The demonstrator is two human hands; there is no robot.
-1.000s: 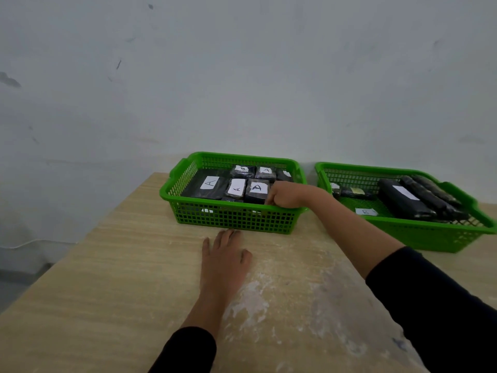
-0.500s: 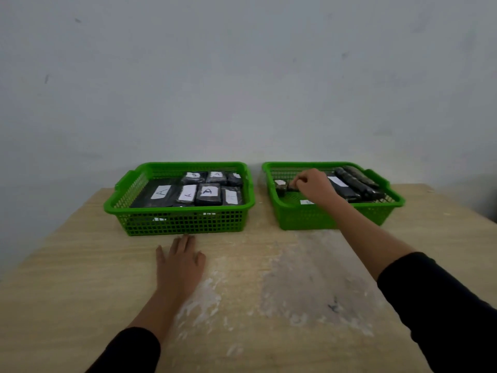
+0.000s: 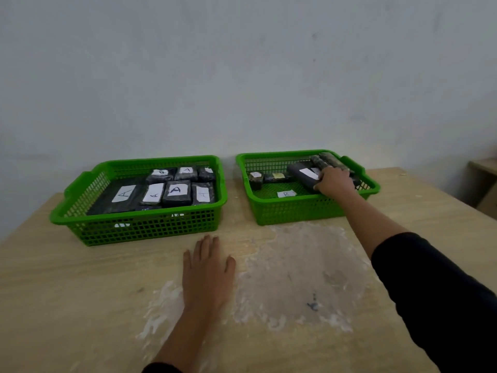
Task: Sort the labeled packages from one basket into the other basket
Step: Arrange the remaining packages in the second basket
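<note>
Two green baskets stand side by side at the back of the table. The left basket (image 3: 80,195) holds several black packages with white labels marked A (image 3: 176,190). In the right basket (image 3: 295,211) lie a few small dark packages (image 3: 274,177), a loose label marked B (image 3: 286,194), long dark rolls (image 3: 326,158) and a large black package with a white label (image 3: 302,173). My right hand (image 3: 334,181) reaches into the right basket, fingers curled around the near end of that large package. My left hand (image 3: 207,270) rests flat on the table, fingers spread, holding nothing.
The wooden table (image 3: 67,292) has a whitish scuffed patch (image 3: 295,270) in front of the right basket. A pale wall rises right behind the baskets. At the far right edge stands a piece of wooden furniture (image 3: 484,168).
My right hand left the left basket, crossed to the right basket and moved from its small packages to the large black package. The left hand stayed flat on the table.
</note>
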